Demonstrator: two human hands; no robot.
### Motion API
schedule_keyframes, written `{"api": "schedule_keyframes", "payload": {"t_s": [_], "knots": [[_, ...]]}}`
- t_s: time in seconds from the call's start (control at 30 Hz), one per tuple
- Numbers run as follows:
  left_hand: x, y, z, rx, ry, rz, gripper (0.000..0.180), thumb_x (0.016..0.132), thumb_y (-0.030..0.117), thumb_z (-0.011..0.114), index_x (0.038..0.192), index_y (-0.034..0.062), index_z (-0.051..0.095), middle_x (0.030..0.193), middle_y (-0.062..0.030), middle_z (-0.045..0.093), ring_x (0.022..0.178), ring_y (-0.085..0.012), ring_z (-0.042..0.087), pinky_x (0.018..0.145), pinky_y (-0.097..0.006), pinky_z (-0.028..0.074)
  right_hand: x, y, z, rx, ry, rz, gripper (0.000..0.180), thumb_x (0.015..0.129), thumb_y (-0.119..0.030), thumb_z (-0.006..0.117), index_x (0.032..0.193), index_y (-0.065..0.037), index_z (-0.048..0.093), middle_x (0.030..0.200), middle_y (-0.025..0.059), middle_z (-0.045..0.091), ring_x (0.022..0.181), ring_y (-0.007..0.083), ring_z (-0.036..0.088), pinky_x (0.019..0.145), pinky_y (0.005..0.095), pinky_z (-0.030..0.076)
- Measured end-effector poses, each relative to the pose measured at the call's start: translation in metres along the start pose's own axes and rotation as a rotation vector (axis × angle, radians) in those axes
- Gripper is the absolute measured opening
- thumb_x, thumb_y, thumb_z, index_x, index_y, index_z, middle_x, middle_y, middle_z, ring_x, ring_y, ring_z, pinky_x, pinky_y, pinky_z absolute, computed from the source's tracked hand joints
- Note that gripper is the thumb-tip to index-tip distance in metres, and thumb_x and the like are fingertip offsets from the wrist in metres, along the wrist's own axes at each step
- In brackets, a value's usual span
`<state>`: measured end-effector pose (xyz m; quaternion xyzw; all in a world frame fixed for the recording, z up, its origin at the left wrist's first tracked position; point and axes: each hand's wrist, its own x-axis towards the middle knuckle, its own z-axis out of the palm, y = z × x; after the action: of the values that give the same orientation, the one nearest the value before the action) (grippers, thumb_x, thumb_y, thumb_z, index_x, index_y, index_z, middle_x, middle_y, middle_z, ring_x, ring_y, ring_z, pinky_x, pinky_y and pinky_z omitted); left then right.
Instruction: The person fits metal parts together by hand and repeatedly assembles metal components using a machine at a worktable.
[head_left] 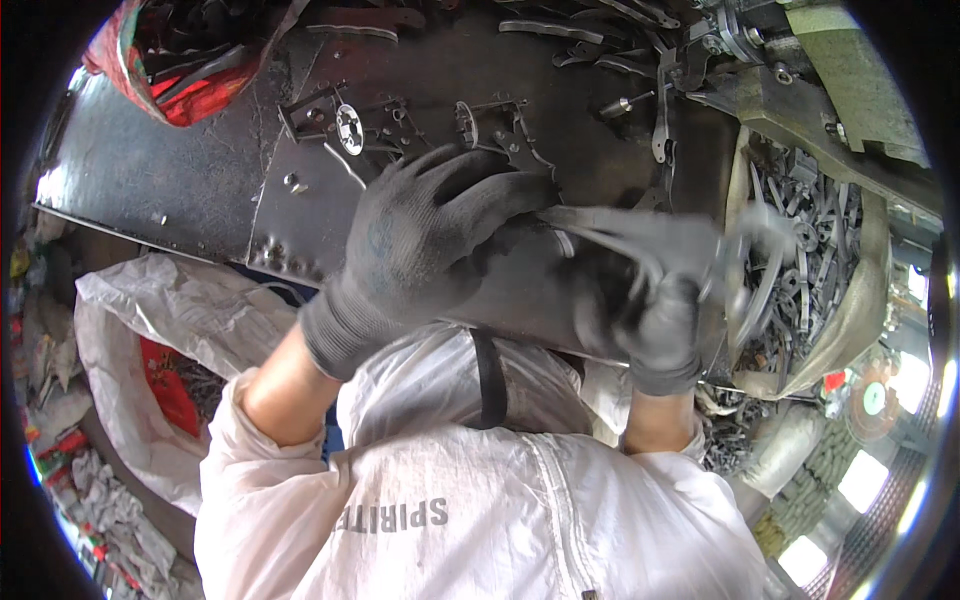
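My left hand [425, 225], in a dark grey knit glove, is held over the dark metal table with its back up. Its fingers are bent and close together; what lies under them is hidden. My right hand [660, 325], in a like glove, is smeared by motion but closed around a grey metal part [650, 240]. That part has a long tapered arm and a curved loop at its right end, also blurred. The arm's thin tip reaches the fingertips of my left hand. Just beyond my left hand stand small metal fixtures, one with a white round disc [348, 129].
Curved metal pieces [352, 30] lie along the table's [190, 190] far side. A red bag [185, 100] of parts is at far left. Right of the table hangs an open sack [865, 290] full of metal parts. A machine frame [800, 110] juts in at far right. A white sack [130, 300] stands lower left.
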<state>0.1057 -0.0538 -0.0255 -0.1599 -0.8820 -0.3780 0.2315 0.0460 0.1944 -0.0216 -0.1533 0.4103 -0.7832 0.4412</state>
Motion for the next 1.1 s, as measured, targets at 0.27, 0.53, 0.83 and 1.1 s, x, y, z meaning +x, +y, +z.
{"api": "schedule_keyframes", "payload": {"t_s": [0.27,0.53,0.83,1.1], "knots": [[-0.016,0.027,0.043,-0.283,0.160,-0.325,0.030,0.082,-0.003,0.077,0.111,0.0013,0.070,0.088,-0.0110,0.071,0.078,-0.0211,0.069,0.068,-0.032,0.054,0.025,-0.009,0.033,-0.238,0.462,-0.265,0.055,0.093,-0.013,0.070,0.139,0.007,0.048,0.113,0.0140,0.071,0.076,0.0122,0.063,0.069,0.0258,0.052],[-0.017,0.021,0.043,-0.353,0.117,-0.275,0.025,0.084,0.002,0.077,0.108,-0.0001,0.070,0.098,-0.0122,0.073,0.083,-0.0206,0.072,0.071,-0.032,0.055,0.027,-0.010,0.044,-0.535,0.700,-0.212,0.055,0.091,-0.018,0.072,0.137,0.004,0.052,0.105,0.0152,0.070,0.068,0.0095,0.061,0.055,0.0206,0.043],[-0.013,0.023,0.031,-0.731,-0.131,-0.562,0.012,0.089,0.005,0.072,0.099,-0.0010,0.072,0.089,-0.0126,0.073,0.081,-0.0204,0.072,0.072,-0.032,0.056,0.029,-0.015,0.033,-0.639,0.647,-0.161,0.063,0.089,-0.027,0.075,0.137,0.007,0.052,0.097,0.0117,0.072,0.061,0.0051,0.057,0.051,0.0175,0.039],[-0.026,0.013,0.048,-0.460,-0.056,-0.369,0.012,0.085,0.002,0.072,0.097,0.0014,0.070,0.087,-0.0071,0.071,0.078,-0.0185,0.069,0.073,-0.030,0.054,0.027,-0.008,0.030,-0.660,0.695,-0.080,0.059,0.089,-0.028,0.076,0.132,0.008,0.057,0.095,0.0098,0.072,0.060,0.0041,0.056,0.050,0.0174,0.039]]}}
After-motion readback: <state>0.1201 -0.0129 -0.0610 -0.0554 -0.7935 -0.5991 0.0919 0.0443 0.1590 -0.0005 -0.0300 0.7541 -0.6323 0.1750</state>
